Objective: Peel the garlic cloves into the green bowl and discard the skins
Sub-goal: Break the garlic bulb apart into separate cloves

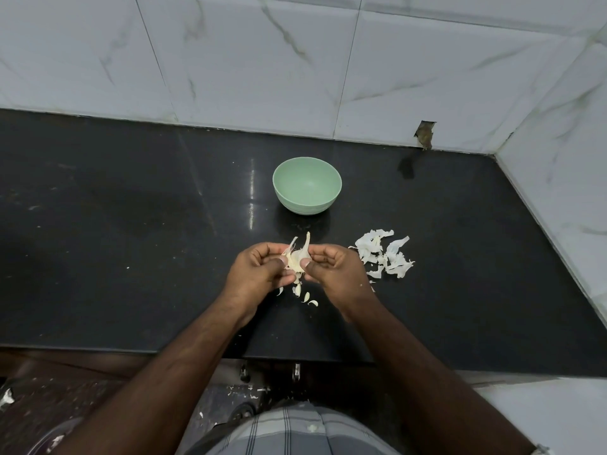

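Both hands pinch garlic piece above black counter, left hand and right hand thumbs on it; green bowl beyond looks empty; loose cloves below; skins piled right; best pry gently, keep skins clear of bowl.

Two bare forearms, no sleeves reaching into view. Left hand and right hand bare, no gloves, no rings seen. Garment at bottom: grey and white plaid with dark check lines. Possibly a watch or strap edge at bottom right corner, too cropped to confirm.
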